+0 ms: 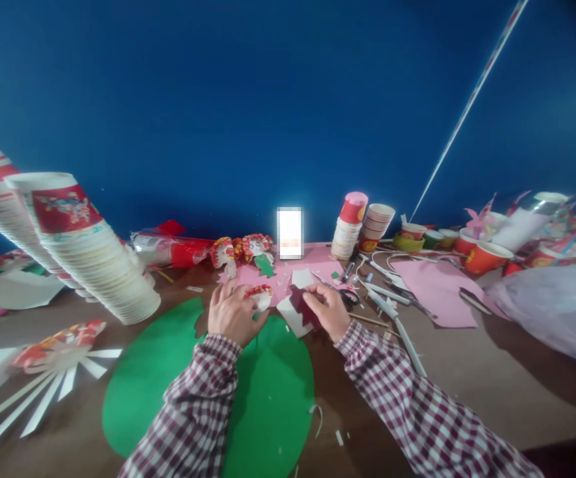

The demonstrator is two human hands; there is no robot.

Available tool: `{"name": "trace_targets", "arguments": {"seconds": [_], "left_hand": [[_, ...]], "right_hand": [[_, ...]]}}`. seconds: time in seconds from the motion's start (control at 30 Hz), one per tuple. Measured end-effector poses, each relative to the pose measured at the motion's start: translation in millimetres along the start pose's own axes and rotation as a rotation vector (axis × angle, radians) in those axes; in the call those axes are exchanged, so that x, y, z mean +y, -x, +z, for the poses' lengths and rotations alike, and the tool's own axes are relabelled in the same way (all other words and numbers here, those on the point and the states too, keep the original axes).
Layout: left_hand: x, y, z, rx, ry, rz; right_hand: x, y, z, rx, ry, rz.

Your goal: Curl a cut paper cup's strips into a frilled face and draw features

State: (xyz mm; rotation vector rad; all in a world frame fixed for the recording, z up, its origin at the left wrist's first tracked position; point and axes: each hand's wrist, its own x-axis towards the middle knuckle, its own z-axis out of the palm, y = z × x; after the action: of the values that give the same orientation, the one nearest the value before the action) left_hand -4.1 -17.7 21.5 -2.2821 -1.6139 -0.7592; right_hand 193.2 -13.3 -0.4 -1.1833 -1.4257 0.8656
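Note:
My left hand (233,313) is over the top of a large green paper shape (273,392). Between its thumb and fingers is a small cut paper-cup piece (262,299), white with a red and yellow patterned edge. My right hand (328,310) pinches a dark maroon paper piece (299,304) with a jagged edge. Behind that piece lies white paper (292,323), partly covered. Black-handled scissors (350,297) rest just beyond my right hand.
Tall leaning stacks of paper cups (89,245) stand at left, near a cup cut into strips (64,355). Pink paper (434,292), a glue gun (380,302) and a plastic bag (557,312) lie at right. A glowing phone screen (290,232) stands at the back.

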Motion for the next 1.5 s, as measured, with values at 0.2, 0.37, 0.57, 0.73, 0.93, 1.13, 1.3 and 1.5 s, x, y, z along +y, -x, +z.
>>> {"name": "trace_targets", "arguments": {"seconds": [0.2, 0.37, 0.57, 0.73, 0.93, 1.13, 1.3, 1.5], "left_hand": [[29, 7, 0.6, -0.092, 0.119, -0.036], [56, 15, 9.7, -0.417, 0.095, -0.280], [44, 13, 21.5, -0.344, 0.320, -0.341], [37, 14, 30.6, -0.274, 0.607, -0.425], [34, 13, 35.8, -0.236, 1.020, -0.548], [35, 10, 33.3, -0.345, 1.208, -0.612], [37, 10, 31.4, -0.331, 1.225, -0.587], [36, 14, 34.4, -0.324, 1.213, -0.505]], "right_hand": [[8, -11, -10, 0.081, 0.023, 0.011], [7, -9, -9, 0.034, 0.072, -0.015], [11, -1, -3, -0.025, 0.142, -0.057], [13, 2, 1, -0.050, 0.167, -0.077], [8, 1, -1, 0.000, 0.191, -0.084], [3, -1, -5, 0.013, 0.192, -0.087], [1, 4, -2, 0.043, 0.247, -0.121], [-4, 10, 4, 0.060, 0.292, -0.191]]}}
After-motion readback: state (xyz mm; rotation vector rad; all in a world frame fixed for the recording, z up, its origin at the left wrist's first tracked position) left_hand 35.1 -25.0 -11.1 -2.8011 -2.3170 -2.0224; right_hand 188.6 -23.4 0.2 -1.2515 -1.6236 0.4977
